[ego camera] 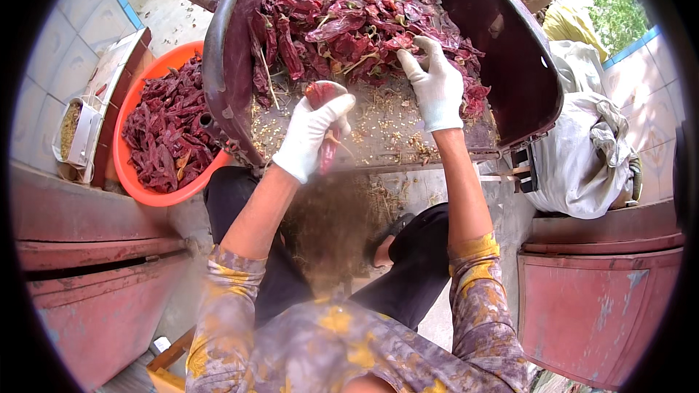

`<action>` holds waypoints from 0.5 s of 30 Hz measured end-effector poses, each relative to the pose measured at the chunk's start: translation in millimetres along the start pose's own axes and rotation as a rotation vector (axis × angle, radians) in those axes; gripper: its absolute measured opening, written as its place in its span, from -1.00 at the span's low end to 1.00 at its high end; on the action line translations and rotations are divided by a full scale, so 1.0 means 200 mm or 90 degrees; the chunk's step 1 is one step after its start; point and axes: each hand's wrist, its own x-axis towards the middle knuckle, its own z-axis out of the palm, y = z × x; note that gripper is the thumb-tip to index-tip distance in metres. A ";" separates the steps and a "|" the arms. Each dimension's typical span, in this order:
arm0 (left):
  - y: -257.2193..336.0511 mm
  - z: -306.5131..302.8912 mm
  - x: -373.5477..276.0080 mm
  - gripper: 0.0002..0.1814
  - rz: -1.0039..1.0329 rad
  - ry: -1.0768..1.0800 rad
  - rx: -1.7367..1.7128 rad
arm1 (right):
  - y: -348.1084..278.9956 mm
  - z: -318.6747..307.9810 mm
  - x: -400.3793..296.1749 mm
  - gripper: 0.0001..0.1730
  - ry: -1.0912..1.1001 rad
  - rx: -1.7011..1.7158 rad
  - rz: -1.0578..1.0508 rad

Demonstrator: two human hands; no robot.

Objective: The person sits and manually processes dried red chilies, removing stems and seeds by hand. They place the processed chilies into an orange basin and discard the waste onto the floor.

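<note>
My left hand, in a white knit glove, is closed around dried red chili peppers; one end shows above the fingers and a wrinkled pod hangs below. My right hand, gloved alike, is at the front of a heap of dried red chili peppers, thumb and forefinger parted at a pod. Whether it grips that pod cannot be told. The heap lies in a dark red, high-sided metal trough. Loose pale seeds are scattered over the trough's floor near both hands.
An orange plastic basin full of dried chilies stands at the left, beside a ledge with a small container of seeds. White sacks are at the right. Worn red panels flank my legs. Stems and debris lie below the trough.
</note>
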 end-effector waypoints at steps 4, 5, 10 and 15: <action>-0.06 0.02 -0.01 -0.85 0.021 0.040 0.083 | 0.05 0.07 -0.01 -0.71 -0.046 -0.066 -0.042; -0.05 0.02 -0.01 -0.85 0.038 0.041 0.070 | 0.04 0.04 -0.05 -0.73 -0.030 0.013 -0.055; -0.04 0.05 -0.02 -0.69 0.093 -0.008 0.122 | 0.01 -0.12 -0.20 -0.75 -0.089 0.327 0.172; -0.05 0.05 -0.03 -0.70 0.105 -0.015 0.135 | 0.01 -0.25 -0.21 -0.73 -0.108 0.494 0.311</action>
